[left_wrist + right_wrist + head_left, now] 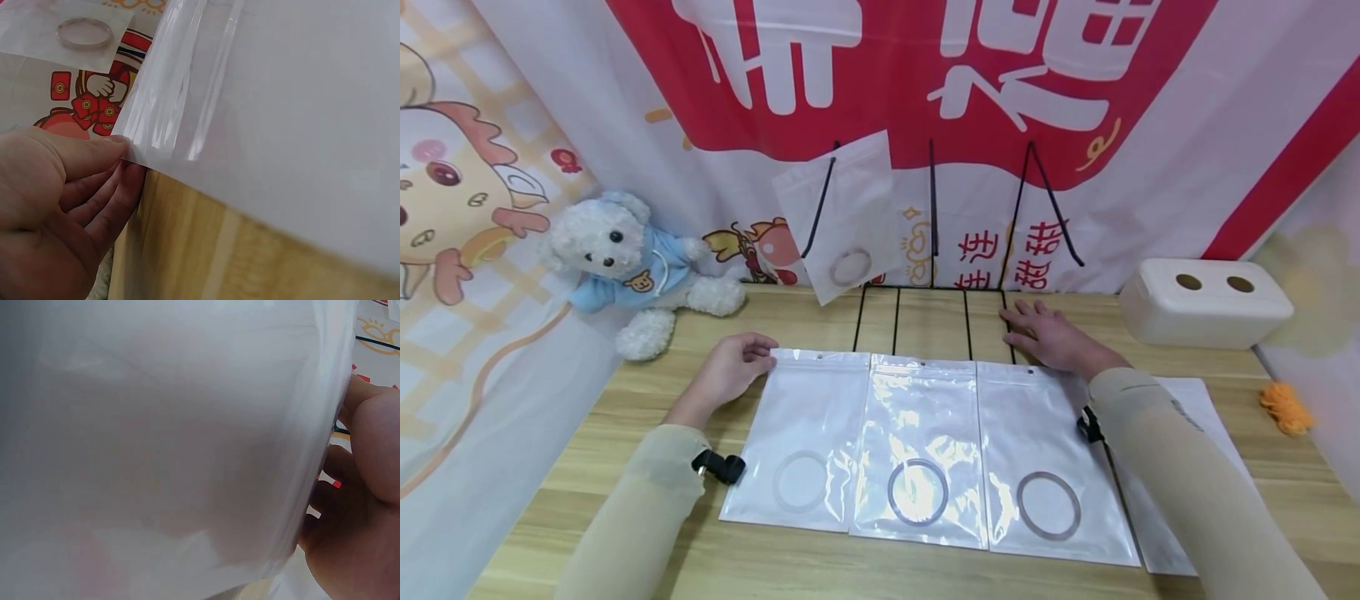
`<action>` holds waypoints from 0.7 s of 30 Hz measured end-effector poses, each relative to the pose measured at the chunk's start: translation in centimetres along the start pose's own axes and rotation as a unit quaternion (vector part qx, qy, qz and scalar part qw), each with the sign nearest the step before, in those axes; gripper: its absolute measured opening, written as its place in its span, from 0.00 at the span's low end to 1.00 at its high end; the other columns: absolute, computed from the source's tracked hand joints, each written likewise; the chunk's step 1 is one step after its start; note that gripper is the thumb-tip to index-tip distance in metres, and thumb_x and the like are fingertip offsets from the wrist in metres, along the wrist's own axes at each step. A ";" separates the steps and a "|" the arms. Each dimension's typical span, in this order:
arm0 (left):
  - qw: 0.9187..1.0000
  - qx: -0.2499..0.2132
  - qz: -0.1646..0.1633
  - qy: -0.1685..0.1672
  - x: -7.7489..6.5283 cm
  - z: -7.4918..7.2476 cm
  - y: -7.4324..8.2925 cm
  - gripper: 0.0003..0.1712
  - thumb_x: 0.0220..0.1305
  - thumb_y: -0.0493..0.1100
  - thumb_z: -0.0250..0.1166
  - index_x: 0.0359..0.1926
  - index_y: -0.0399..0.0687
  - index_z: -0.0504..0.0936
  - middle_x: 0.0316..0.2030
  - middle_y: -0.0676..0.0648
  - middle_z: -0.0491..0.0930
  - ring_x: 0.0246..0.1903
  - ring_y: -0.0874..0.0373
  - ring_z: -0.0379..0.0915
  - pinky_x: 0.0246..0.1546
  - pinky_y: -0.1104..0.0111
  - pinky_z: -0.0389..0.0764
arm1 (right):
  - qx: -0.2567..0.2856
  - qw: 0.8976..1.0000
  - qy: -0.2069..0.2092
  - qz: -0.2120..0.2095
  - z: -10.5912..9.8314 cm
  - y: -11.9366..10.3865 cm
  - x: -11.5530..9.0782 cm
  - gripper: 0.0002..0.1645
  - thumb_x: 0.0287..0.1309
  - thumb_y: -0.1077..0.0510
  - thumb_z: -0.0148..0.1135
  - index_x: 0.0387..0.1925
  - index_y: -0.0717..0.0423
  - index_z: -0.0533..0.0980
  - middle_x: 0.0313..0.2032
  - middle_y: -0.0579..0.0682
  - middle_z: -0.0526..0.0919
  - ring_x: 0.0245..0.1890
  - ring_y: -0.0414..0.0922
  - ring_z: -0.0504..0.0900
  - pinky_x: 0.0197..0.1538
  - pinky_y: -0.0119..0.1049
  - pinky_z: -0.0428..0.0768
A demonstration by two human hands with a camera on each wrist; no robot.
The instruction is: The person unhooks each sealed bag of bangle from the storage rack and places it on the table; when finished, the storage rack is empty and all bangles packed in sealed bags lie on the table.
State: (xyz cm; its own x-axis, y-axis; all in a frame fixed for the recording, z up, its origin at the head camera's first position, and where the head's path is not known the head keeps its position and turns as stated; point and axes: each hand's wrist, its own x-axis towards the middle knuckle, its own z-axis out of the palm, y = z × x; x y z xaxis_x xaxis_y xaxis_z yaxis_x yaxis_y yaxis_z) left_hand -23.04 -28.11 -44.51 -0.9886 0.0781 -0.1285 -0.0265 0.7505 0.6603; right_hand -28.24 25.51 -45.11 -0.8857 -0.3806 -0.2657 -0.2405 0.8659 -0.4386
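Observation:
Side by side on the wooden table lie a left zip bag [820, 408], a middle zip bag [917, 433] and a right zip bag [1030, 425], each with a ring showing near its lower end. With thumb and fingers, my left hand [733, 367] pinches the top left corner of the left bag; the left wrist view shows this corner [140, 147] close up. My right hand [1045, 337] lies at the top edge of the right bag, fingers spread out forward past it. In the right wrist view a bag [187, 437] fills most of the picture beside the right hand [356, 506].
Another zip bag [842, 217] hangs on a black wire rack [933, 208] at the back. A further white bag [1165, 500] lies under the right forearm. A teddy bear [640, 267] sits left, a white box [1206, 304] right, near an orange yarn bundle [1287, 408].

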 end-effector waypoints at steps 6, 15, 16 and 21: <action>1.000 0.003 -0.013 -0.007 0.0 0.0 0.2 0.18 0.80 0.38 0.63 0.65 0.38 0.82 0.57 0.36 0.85 0.56 0.44 0.83 0.57 0.54 0.87 | 0.001 1.000 0.001 0.000 0.0 0.0 0.0 0.39 0.86 0.42 0.46 0.86 0.52 0.54 0.87 0.67 0.39 0.85 0.73 0.33 0.83 0.71 0.31; 1.000 0.001 -0.008 0.002 -0.1 0.1 0.4 0.17 0.80 0.38 0.62 0.64 0.36 0.83 0.57 0.35 0.85 0.55 0.43 0.83 0.54 0.56 0.87 | -0.002 1.000 0.001 0.002 -0.1 0.0 0.0 0.39 0.86 0.42 0.46 0.86 0.52 0.54 0.86 0.67 0.40 0.85 0.73 0.32 0.83 0.71 0.31; 1.000 0.000 -0.005 0.003 -0.1 0.1 0.4 0.17 0.80 0.37 0.62 0.64 0.36 0.83 0.57 0.34 0.85 0.55 0.43 0.83 0.53 0.57 0.87 | -0.002 1.000 0.000 0.001 -0.1 0.0 -0.1 0.39 0.86 0.42 0.46 0.87 0.52 0.54 0.86 0.67 0.39 0.85 0.73 0.32 0.83 0.71 0.31; 1.000 0.000 0.004 0.010 -0.1 0.1 0.4 0.17 0.79 0.37 0.64 0.62 0.35 0.84 0.54 0.34 0.86 0.52 0.44 0.84 0.50 0.60 0.86 | -0.002 1.000 -0.001 0.001 -0.1 -0.1 -0.1 0.39 0.86 0.42 0.45 0.87 0.51 0.53 0.87 0.67 0.39 0.85 0.73 0.32 0.83 0.71 0.31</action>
State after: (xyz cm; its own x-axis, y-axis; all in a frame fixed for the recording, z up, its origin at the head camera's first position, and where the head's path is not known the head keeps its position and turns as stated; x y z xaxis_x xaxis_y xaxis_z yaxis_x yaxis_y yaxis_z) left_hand -22.95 -27.75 -44.36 -0.9916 0.0708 -0.1085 -0.0188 0.7501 0.6611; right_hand -28.19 25.49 -44.94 -0.8855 -0.3799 -0.2677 -0.2407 0.8676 -0.4350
